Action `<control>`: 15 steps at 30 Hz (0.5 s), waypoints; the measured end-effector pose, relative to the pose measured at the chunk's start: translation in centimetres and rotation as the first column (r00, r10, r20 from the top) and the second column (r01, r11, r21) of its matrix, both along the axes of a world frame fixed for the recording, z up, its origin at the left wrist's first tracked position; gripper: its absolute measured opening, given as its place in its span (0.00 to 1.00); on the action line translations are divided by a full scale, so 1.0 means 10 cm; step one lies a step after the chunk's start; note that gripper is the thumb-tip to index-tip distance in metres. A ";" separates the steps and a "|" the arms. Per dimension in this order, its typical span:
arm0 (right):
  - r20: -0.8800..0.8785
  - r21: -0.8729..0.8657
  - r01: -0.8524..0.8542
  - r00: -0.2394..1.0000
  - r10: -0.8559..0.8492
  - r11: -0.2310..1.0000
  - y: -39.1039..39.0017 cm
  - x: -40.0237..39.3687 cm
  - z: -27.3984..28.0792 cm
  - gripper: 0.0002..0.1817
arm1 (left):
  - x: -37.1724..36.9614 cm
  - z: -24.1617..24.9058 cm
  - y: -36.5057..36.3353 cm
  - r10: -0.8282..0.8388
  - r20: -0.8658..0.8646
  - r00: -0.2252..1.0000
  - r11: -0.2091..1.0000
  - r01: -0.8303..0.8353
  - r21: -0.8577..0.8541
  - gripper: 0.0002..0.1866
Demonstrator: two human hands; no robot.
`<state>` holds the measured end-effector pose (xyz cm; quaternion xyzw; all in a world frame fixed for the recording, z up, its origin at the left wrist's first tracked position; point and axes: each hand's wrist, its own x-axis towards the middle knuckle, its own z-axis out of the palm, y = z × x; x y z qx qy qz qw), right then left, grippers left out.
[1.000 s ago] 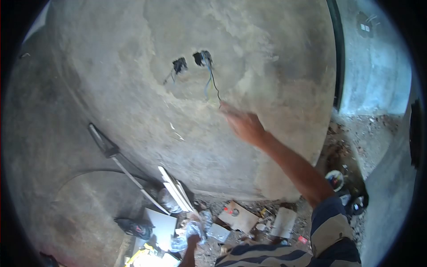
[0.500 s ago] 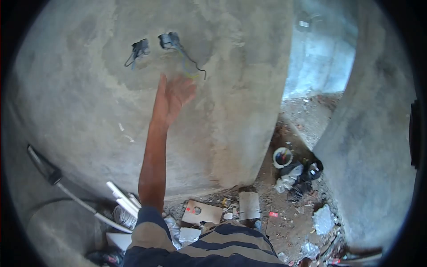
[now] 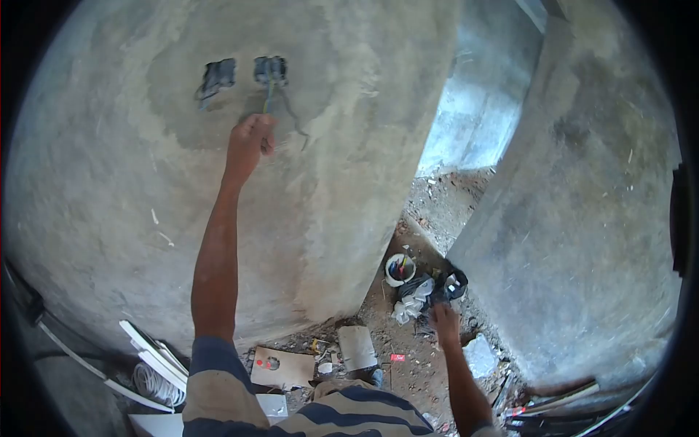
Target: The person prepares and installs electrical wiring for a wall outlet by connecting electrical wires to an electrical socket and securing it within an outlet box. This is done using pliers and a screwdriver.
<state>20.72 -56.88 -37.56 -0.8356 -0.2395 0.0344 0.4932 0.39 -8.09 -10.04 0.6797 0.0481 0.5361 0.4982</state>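
Note:
My left hand (image 3: 253, 137) is closed in a pinch on the thin blue and yellow-green wires (image 3: 269, 100) that hang from the right wall box (image 3: 270, 71). A dark wire (image 3: 293, 116) dangles just right of that hand. The left wall box (image 3: 219, 73) also has short wires coming out of it. Low at the right, my right hand (image 3: 445, 323) is in the air with its fingers curled. Something dark shows at its fingertips, but it blends with the black bag behind.
A white bucket (image 3: 400, 270) with coloured items stands by the black bag (image 3: 456, 284) near the doorway. Cardboard pieces (image 3: 291, 370) and rubble cover the floor. White conduits (image 3: 154, 357) and a wire coil (image 3: 156, 384) lie lower left.
My left hand was open below the wires and has closed on them. My right hand has risen into view at the lower right. The camera view has shifted rightwards.

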 end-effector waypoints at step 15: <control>0.928 0.126 -0.340 0.372 0.011 0.932 4.42 -0.77 3.80 0.15 | -0.09 -0.03 0.07 0.011 -0.054 0.998 0.998 -0.008 0.065 0.16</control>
